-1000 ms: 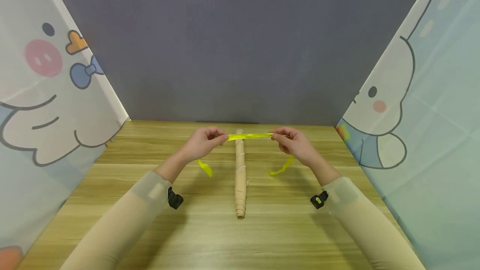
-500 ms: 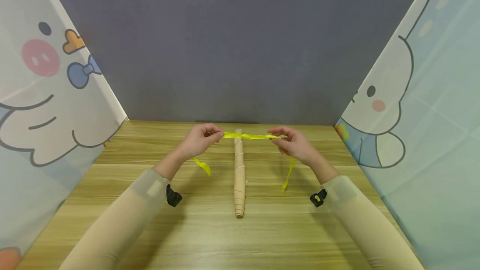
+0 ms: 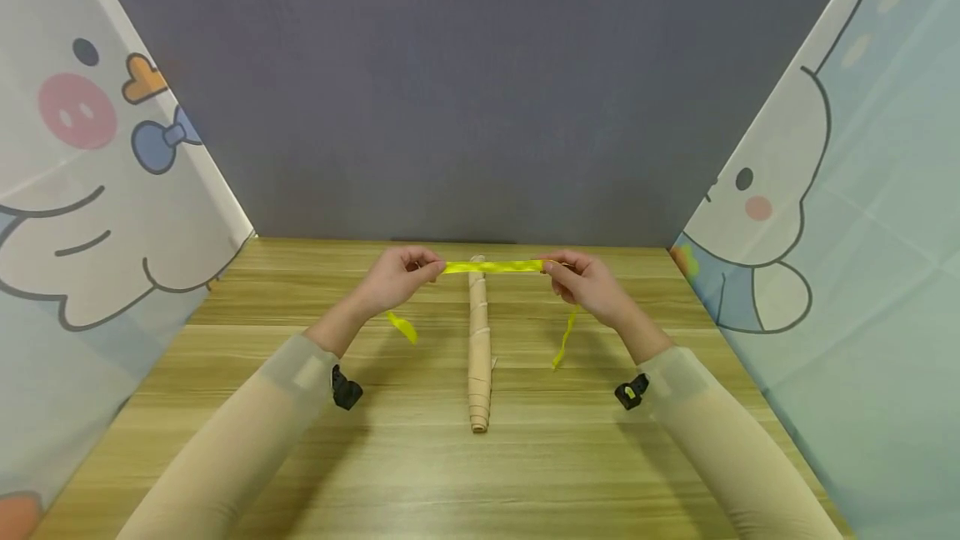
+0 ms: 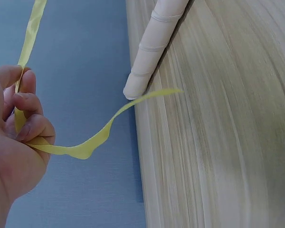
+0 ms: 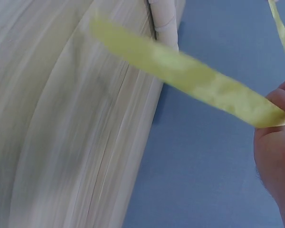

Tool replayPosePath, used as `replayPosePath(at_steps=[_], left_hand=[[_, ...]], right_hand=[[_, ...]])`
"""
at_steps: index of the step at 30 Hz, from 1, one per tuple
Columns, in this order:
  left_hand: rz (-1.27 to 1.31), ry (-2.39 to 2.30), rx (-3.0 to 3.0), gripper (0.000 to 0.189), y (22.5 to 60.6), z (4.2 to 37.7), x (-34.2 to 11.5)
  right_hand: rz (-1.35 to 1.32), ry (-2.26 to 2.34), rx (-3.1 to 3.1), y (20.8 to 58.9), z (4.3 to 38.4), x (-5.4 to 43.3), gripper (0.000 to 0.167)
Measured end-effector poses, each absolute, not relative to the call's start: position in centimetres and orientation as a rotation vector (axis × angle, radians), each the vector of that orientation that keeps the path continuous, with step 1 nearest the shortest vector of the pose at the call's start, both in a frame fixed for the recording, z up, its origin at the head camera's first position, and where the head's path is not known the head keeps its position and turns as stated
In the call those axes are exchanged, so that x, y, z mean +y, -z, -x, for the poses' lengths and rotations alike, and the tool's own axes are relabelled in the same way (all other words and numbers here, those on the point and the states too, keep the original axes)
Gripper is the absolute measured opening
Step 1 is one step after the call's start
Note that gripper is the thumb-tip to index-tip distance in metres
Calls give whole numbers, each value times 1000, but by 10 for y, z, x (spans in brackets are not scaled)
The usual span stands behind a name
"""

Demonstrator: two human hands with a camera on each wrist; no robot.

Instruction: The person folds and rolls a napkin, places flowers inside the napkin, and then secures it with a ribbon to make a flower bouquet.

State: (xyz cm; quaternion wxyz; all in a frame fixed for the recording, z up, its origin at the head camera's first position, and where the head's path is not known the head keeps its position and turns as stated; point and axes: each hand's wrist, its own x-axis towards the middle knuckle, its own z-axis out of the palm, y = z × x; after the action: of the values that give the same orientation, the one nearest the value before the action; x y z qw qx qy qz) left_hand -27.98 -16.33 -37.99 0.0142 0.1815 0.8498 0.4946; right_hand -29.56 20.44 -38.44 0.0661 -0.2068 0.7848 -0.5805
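Note:
A yellow ribbon is stretched nearly level between both hands, above the far end of a beige roll. My left hand pinches it between thumb and forefinger; in the left wrist view the ribbon runs through the curled fingers and a loose tail trails out below. On the other side my right hand pinches the ribbon too, its free tail dangling under the palm. The roll, wrapped in spiral layers, lies lengthwise on the table and neither hand touches it.
A dark grey panel stands behind the table's far edge. Cartoon-printed cloth walls, the left one and the right one, flank the table. A small black camera sits on the left wrist and another on the right wrist.
The right fingers loosened and then pinched the ribbon again. Its stretch between the hands went from twisted to flat and taut. The right tail swung and hangs lower than at first.

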Motion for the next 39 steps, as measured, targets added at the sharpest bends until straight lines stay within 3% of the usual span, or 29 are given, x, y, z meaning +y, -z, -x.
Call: replayPosePath(at_steps=[9,15,39], left_hand=[[-628,-1525,2618,27,381,286,-164],[-737,-1423,2651,22,385,291,-167],[-543,-1363,2712,35,419,356,-169]], right_hand=[[671,1840,2326,385,302,204,24],[648,1697,2384,388,312,208,32],[574,1345,2605,425,379,189,39]])
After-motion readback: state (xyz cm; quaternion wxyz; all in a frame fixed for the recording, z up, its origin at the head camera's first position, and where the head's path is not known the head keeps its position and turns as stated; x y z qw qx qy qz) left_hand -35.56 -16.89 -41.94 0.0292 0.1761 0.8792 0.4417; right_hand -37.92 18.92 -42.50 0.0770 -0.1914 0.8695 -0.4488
